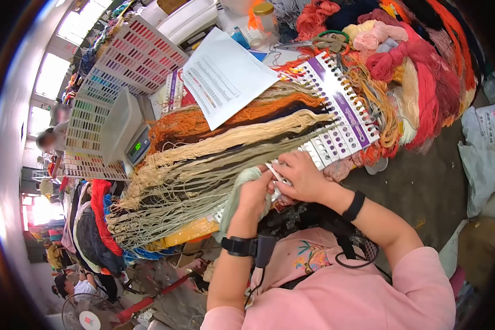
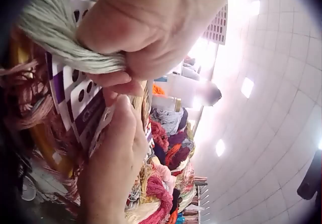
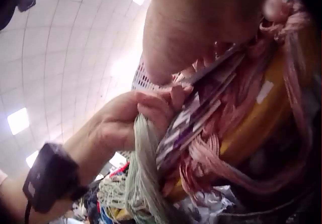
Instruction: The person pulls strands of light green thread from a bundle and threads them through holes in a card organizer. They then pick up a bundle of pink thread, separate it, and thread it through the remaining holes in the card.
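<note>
My left hand (image 1: 255, 193) grips a pale green skein of thread (image 1: 235, 199), which hangs down over the wrist side. In the left wrist view the skein (image 2: 60, 35) bends through the curled fingers. My right hand (image 1: 301, 177) meets the left one at the near edge of white-and-purple punched cards (image 1: 342, 104), its thumb and fingers pinching a card's edge. The right wrist view shows the skein (image 3: 146, 166) dropping below the left fingers, beside the stacked cards (image 3: 188, 118). Fingers hide the spot where thread and card come together.
Cream (image 1: 242, 131), orange and olive hanks spread leftward from the cards across the table. A printed sheet (image 1: 225, 77) lies over them. Behind stand a digital scale (image 1: 139, 146) and a colour chart (image 1: 132, 55). Bright yarn (image 1: 429, 82) heaps at right; a fan (image 1: 88, 316) stands lower left.
</note>
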`<state>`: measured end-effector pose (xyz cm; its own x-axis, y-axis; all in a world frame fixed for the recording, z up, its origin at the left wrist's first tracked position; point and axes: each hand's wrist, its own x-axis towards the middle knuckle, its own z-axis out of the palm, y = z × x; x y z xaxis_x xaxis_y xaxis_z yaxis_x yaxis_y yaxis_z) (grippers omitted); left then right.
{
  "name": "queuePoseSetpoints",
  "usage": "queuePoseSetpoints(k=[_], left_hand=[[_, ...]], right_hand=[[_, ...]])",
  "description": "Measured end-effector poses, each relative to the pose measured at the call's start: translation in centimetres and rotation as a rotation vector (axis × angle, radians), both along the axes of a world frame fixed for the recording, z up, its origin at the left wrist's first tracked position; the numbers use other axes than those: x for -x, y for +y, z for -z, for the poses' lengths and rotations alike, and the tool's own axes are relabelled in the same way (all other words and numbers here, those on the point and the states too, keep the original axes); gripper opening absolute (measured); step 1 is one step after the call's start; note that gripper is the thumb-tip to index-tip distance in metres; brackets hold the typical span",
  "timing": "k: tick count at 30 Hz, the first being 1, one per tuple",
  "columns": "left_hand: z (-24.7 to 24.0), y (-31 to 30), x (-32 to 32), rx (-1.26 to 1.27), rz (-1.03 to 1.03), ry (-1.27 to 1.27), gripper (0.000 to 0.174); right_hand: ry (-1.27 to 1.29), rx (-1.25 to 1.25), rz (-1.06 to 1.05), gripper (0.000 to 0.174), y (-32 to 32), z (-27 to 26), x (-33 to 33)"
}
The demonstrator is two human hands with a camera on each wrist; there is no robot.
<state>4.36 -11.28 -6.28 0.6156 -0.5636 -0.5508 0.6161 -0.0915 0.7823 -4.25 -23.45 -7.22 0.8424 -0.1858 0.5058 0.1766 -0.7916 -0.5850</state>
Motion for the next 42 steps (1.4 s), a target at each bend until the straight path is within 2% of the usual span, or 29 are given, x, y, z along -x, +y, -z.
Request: queuePoseSetpoints(k=[1, 4, 7, 8, 11, 12, 15, 16, 19, 20, 21, 22, 23, 24, 25, 26, 27, 29, 32, 33, 35, 37, 38, 42], left_hand=[[0.1, -0.3, 0.5, -0.042, -0.051, -0.01, 0.005], [1.2, -0.8, 0.6, -0.26, -0.013, -0.029, 0.008], [0.9, -0.1, 0.6, -0.169, 0.013, -0.182, 0.01], [0.6, 0.3, 0.7, -0.093, -0.105, -0.102, 0.009], [-0.6, 2.6, -0.6, 0.438, -0.225, 0.547, 0.012], [-1.5, 2.8, -0.6, 0.52, -0.245, 0.624, 0.016], [-0.6, 2.2, -0.9, 0.441, 0.091, 0.447, 0.014], [-0.4, 1.3, -0.4, 0.218, 0.145, 0.334, 0.012], [-0.6, 0.8, 0.5, -0.107, 0.236, -0.077, 0.013], [-0.1, 2.1, 0.0, -0.103, 0.208, -0.094, 0.018], [-3.6, 3.2, -0.3, -0.228, 0.153, -0.106, 0.021], [-3.6, 5.8, -1.8, -0.206, 0.144, -0.054, 0.019], [-6.9, 7.9, -2.5, -0.222, 0.062, -0.183, 0.021], [-6.5, 11.6, -4.6, -0.117, -0.054, -0.188, 0.02], [-6.7, 15.2, -6.6, -0.041, -0.297, -0.203, 0.017], [-5.7, 20.6, -9.7, 0.004, -0.423, -0.221, 0.011], [-5.3, 25.6, -11.7, 0.183, -0.662, -0.072, 0.006], [-4.3, 33.2, -12.4, 0.13, -0.971, -0.102, 0.002], [-7.8, 25.8, -6.2, 0.013, -0.861, -0.051, 0.011], [-8.1, 22.8, -3.7, 0.019, -0.62, -0.055, 0.02], [-7.0, 18.1, -0.6, 0.181, -0.329, 0.116, 0.026], [-6.8, 13.3, 1.8, 0.228, -0.237, 0.129, 0.035], [-6.9, 11.1, 2.5, 0.268, -0.19, 0.112, 0.037], [-7.1, 6.5, 3.9, 0.355, -0.025, 0.167, 0.044]], right_hand=[[0.045, 0.032, -0.03, 0.029, -0.2, -0.4, 0.3], [0.039, -0.072, -0.069, 0.025, -0.6, 0.5, -0.3], [0.068, -0.206, 0.008, 0.021, -0.2, 0.6, -0.6], [0.038, -0.243, 0.014, 0.018, -0.3, 0.6, -0.6], [0.04, -0.282, -0.044, 0.013, -0.7, 1.9, -0.7], [0.026, -0.257, -0.065, 0.013, -0.8, 0.9, -0.7], [0.121, -0.688, -0.086, 0.012, -0.7, 0.4, -0.7], [0.112, -0.762, -0.054, 0.011, -0.6, 0.8, -0.8], [0.02, -0.478, 0.006, 0.014, -0.5, 0.2, -1.2], [0.113, -0.236, -0.001, 0.026, -0.5, -0.2, -0.9], [0.164, -0.115, 0.023, 0.03, -0.1, -0.7, -0.7], [0.214, 0.005, 0.048, 0.035, 0.5, -1.1, -0.7], [0.26, 0.127, 0.072, 0.039, 0.8, -1.4, -0.8], [0.351, 0.105, 0.067, 0.041, 0.9, -1.2, -1.0], [0.34, 0.106, 0.081, 0.04, 0.9, -1.0, -1.3], [0.331, 0.105, 0.093, 0.039, 0.9, -0.8, -1.5], [0.324, 0.102, 0.106, 0.038, 1.1, -0.7, -1.5], [0.323, 0.126, 0.116, 0.038, 1.5, -0.7, -1.2], [0.303, 0.12, 0.113, 0.038, 1.7, -0.8, -1.3], [0.298, 0.114, 0.102, 0.038, 1.6, -0.8, -1.3], [0.196, 0.046, 0.077, 0.034, 1.8, -1.2, -1.1], [0.075, -0.099, 0.039, 0.029, 2.1, -1.7, -0.9], [-0.009, -0.157, -0.001, 0.019, 2.5, -2.3, -0.7], [0.386, -0.944, -0.223, 0.007, 5.2, -5.5, 1.3]])
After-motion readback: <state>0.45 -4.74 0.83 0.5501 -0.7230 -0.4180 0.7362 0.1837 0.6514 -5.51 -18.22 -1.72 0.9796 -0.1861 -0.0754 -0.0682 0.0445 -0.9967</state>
